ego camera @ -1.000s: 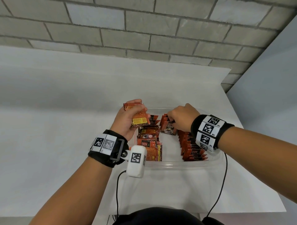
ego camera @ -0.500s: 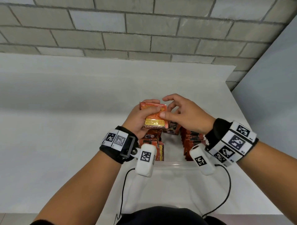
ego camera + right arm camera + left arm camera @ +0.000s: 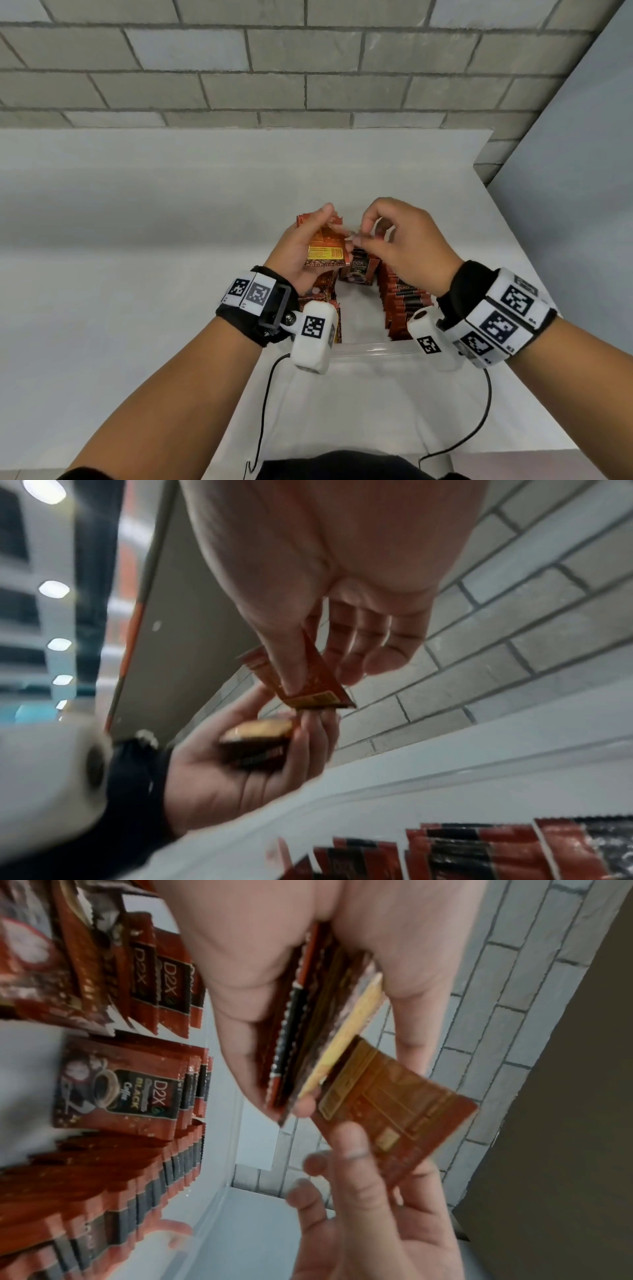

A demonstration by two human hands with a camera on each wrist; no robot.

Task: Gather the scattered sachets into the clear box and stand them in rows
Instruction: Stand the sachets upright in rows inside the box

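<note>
My left hand grips a small stack of red-and-gold sachets above the far end of the clear box. The stack sits edge-on between thumb and fingers. My right hand is beside it and pinches a single sachet by one corner, thumb on its face. Below, inside the box, sachets stand in a right row and a left row. One D2X sachet stands facing me at the far end between them.
The box sits on a white table near its right edge. A grey brick wall runs behind and a grey panel stands to the right. Wrist-camera cables hang at the table's front edge.
My right hand has left the rows in the box, risen to the stack in my left hand, and now pinches one sachet off it. Both hands have lifted slightly.
</note>
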